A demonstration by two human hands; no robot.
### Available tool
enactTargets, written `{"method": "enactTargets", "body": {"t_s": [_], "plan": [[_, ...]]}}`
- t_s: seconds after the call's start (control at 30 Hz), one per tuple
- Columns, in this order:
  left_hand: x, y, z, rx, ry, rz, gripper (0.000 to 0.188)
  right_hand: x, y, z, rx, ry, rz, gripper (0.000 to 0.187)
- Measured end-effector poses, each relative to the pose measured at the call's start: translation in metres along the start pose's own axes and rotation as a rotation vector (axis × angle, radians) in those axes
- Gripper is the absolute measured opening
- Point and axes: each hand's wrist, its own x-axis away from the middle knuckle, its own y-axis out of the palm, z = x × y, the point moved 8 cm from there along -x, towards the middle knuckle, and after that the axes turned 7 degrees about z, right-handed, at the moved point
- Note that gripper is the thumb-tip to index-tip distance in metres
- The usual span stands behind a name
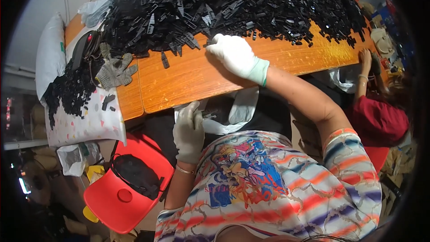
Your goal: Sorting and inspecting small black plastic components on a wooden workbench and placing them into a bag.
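Observation:
My right hand point(236, 58), in a white glove with a green cuff, is closed at the near edge of a big heap of black plastic pieces point(179, 11). A small black plastic piece point(209, 43) shows at its pinched fingertips. My left hand point(188, 132), in a pale glove, is lower, just in front of the table edge. Its fingers are curled together beside a white plastic bag point(244, 112) that hangs open over my lap. What those fingers hold, if anything, is hidden. Small pieces lie inside the bag.
The heap covers the far part of the orange wooden table point(179, 80). A grey knitted glove point(117, 69) and a smaller black pile point(74, 87) lie at left. A red chair point(121, 199) holds a black bag point(136, 175). Another person in a red shirt point(380, 118) works at right.

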Motion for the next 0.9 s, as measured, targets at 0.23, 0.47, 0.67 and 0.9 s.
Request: {"method": "enactTargets", "body": {"t_s": [0.23, 0.47, 0.67, 0.9], "plan": [[-0.071, -0.031, -0.008, -0.324, 0.011, 0.117, 0.025, -0.005, 0.031, 0.020, 0.184, -0.054, -0.125, 0.010], [-0.148, -0.013, -0.039, -0.520, -0.120, 0.136, 0.034, 0.000, 0.008, 0.000, -0.111, 0.169, -0.023, 0.012], [-0.145, -0.009, -0.040, -0.549, -0.081, 0.143, 0.021, 0.012, 0.010, -0.017, -0.466, 0.458, -0.161, 0.018], [-0.104, -0.010, -0.059, 0.344, -0.260, 0.249, 0.031, 0.010, 0.028, -0.032, -0.842, 0.656, -0.108, 0.019]]}}
